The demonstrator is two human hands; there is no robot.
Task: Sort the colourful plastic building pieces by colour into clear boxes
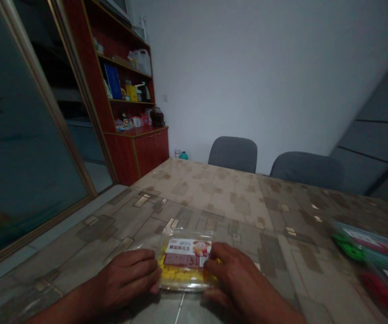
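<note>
L of counter (pixel 241 204): red cabinet (pixel 151 148) w/ shelves.

On counter, near side:
Left hand (pixel 129 275): fingers bent, pressed together, pinching L edge of peanut box (pixel 185 265) w/ thumb low.
Peanut box: on counter, near side, between both hands. Body: transp. plastic, glossy rim w/ highlights. Label (pixel 180 246): white upper area w/ dark Chinese chars., pict. at R; maroon band below, pale patch at its R end. Contents: yellow pcs., closely packed, seen thru plastic below label.
Right hand (pixel 236 276): fingers curled over R edge of peanut box, thumb low; pinching that edge.

Beyond counter far edge: 2 grey chairs (pixel 232 155).

On counter, R end: green-filled box (pixel 350 248), red-filled box (pixel 381 288), both transp., labelled.
</note>
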